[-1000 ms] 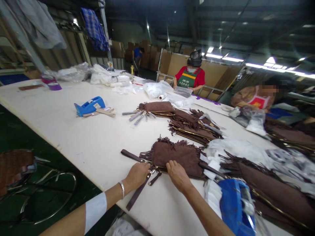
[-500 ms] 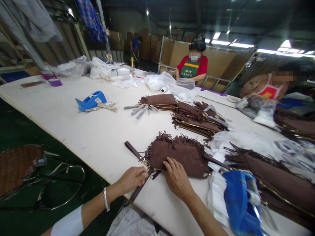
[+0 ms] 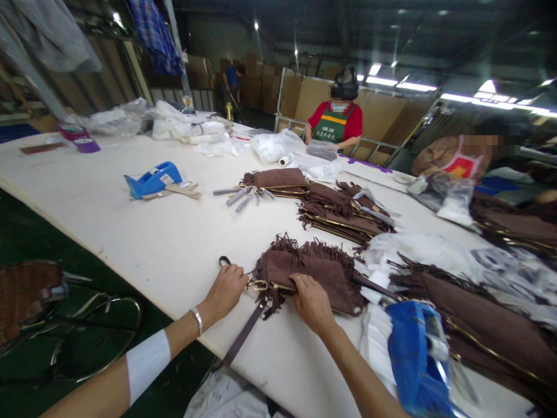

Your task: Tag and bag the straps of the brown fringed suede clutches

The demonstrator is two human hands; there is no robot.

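The fringed bag [image 3: 333,281] lies on the surface [image 3: 169,238]; our right hand [image 3: 311,300] curls over its near edge, thumb hidden, grip unclear. Left of the bag, our left hand [image 3: 226,290] clamps a half-hidden strap [image 3: 223,258].

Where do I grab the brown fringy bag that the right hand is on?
Probably by the near edge of the bag, coming from the near side, where the right hand is. The bag lies mostly flat with that edge toward you, while the loose fringe along the far edge might slip or tangle.
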